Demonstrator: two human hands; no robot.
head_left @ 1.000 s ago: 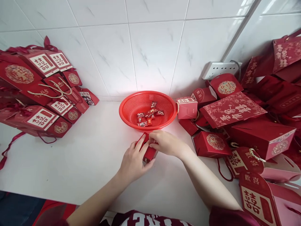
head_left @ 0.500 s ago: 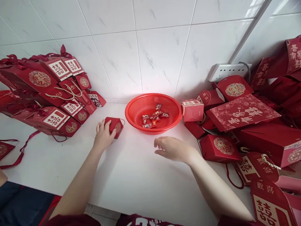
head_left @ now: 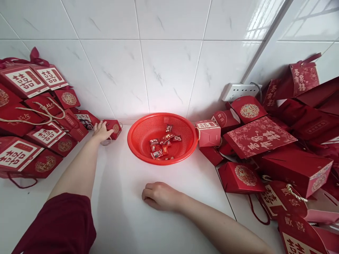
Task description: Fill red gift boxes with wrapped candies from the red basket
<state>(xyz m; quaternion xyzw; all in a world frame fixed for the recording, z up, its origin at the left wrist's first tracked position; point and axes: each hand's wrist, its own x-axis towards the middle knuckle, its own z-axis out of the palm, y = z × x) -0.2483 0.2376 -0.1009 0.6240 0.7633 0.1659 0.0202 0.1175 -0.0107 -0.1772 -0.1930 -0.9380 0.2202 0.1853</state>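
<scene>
Left hand (head_left: 102,131) is on box (head_left: 114,127), left of centre, between stack (head_left: 45,135) and basket (head_left: 143,135); can't tell if gripping. Right hand (head_left: 161,196) curls narrow, lower centre; table (head_left: 132,218) spans from it to basket rim. Pile (head_left: 261,135) borders right.

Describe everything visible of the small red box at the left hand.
The small red box looks like folded card. One face bears a round gold emblem, and pale cord loops show beside it. It rests on the white tabletop near the tiled wall, left of the red basket. The left hand touches it and hides part of its left side.
</scene>
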